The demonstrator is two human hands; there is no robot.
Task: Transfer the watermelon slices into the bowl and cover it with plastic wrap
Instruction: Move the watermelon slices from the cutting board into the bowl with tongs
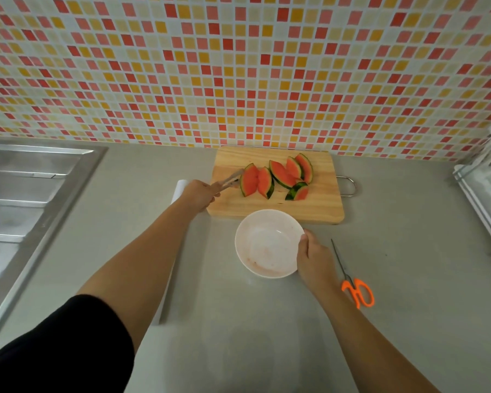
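Note:
Several watermelon slices (278,177) with green rind lie on a wooden cutting board (318,207) near the tiled wall. My left hand (200,194) grips metal tongs (229,180); their tips reach the leftmost slice (249,180). An empty white bowl (267,243) stands on the counter just in front of the board. My right hand (313,258) holds the bowl's right rim. A long white roll, likely the plastic wrap (179,191), lies mostly hidden under my left forearm.
Orange-handled scissors (355,282) lie right of the bowl. A steel sink and drainboard (26,199) fill the left side. A rack with white items (485,194) stands at the right edge. The board's metal handle (349,185) sticks out to the right.

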